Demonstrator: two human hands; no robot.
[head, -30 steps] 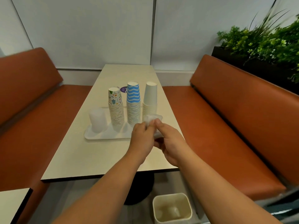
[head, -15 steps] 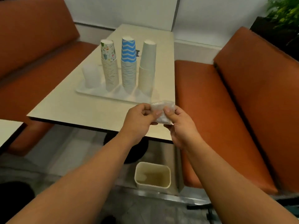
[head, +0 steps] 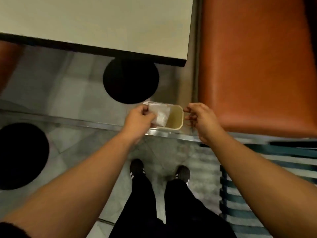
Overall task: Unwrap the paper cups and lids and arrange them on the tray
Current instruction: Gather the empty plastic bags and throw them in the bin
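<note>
The person is standing over a small cream waste bin [head: 177, 120] on the floor, just beyond the near corner of the bench [head: 96, 23], and is looking almost straight down. The left hand [head: 139, 120] is holding a crumpled wad of clear plastic wrapper [head: 159, 115], its grip pinching the wad's left edge between thumb and curled fingers, so that the wrapper is hanging directly above the bin's opening. The right hand [head: 199, 118] is holding nothing; its fingers are hanging loosely curled beside the bin's right rim, apart from the wrapper.

Judging from this, the step in hand is clearing away the discarded wrapping rather than the arranging itself. The cups, the lids and the tray are all out of view here, so how far the arranging has gone cannot be told from this moment.

The next move is probably calling for very little: the left grip needs only to be loosened so that the wad falls into the bin. Being light and springy, the plastic may cling to the fingers or drift towards the rim, so releasing it low and over the middle of the opening would be the safer way. The orange seat [head: 257, 66] to the right is playing no part.
</note>
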